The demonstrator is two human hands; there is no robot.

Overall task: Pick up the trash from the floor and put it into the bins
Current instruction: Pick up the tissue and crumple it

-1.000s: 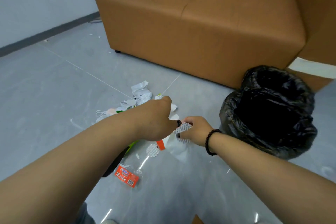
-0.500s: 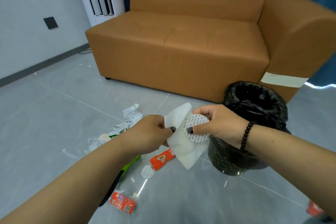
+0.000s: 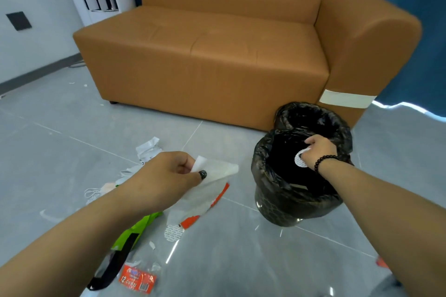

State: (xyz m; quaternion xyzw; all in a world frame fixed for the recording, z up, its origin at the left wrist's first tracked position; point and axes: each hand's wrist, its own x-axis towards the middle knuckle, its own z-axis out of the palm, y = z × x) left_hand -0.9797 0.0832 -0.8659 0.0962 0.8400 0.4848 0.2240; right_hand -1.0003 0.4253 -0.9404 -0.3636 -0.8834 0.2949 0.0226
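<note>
**Disc over the bin mouth, tissue held back**

Grip first: right hand [image 3: 317,149] has its fingers curled round a round white disc [image 3: 301,158] with a printed pattern, holding it inside the rim of the black-lined bin [image 3: 284,190]. Half a second ago this disc was pinched up in front of the body, pressed against the white sheet, with both hands close together. Now the hands have parted and the right one has travelled right and far to the bin. Judgement: the disc is at the drop point; letting go should land it in the liner.

Left hand [image 3: 169,173] pinches a white tissue sheet [image 3: 212,173] between thumb and curled fingers, the sheet hanging down and to the right. It sits left of the bin, well short of the rim, above the litter.

Pose: right forearm reaches in from the near right, wrist bent down over the bin's near edge, a dark bead bracelet [image 3: 324,160] at the wrist. Left forearm comes in from the near left, hand knuckles-up.

Left on the floor: a second patterned disc [image 3: 173,232], an orange-and-white wrapper [image 3: 193,218], a green and black bag [image 3: 135,231], a red labelled packet [image 3: 137,278], crumpled white paper [image 3: 148,149] farther off. Tan sofa [image 3: 217,55] behind.

Judgement: task is early; most litter is untouched.
</note>
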